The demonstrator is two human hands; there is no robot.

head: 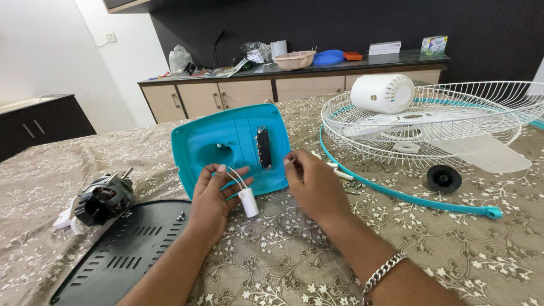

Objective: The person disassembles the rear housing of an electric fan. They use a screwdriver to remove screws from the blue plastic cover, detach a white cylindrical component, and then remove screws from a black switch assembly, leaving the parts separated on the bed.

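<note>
The left hand [212,190] grasps the lower edge of one teal plastic panel [232,144], propping it upright on the patterned cloth [294,255], its fingers curled over the rim; two thin white wires [237,178] loop out from between those fingers down to one small white cylindrical capacitor [248,202], which hangs just in front of the panel, near the cloth. The right hand [311,184] is at the panel's right lower edge, fingertips pinched together there, though what they pinch is too small to tell; one silver chain bracelet [382,272] sits on that wrist. In the middle of the panel is one dark vertical switch block [263,148]. Left of the left arm lies one flat black slotted plate [122,249], and touching its upper left corner, one bare electric motor [102,198]. Right of the right hand, a few small white fittings and screws [340,173] lie beside one curved teal rim band [408,195]. Beyond it rests one white wire fan guard [430,119] with one white vented motor cover [382,93] and translucent fan blades [481,152] in it, and one black round knob [443,178] lies near its front edge. At the far wall stands one long counter [317,76] carrying bowls, boxes and bags.
</note>
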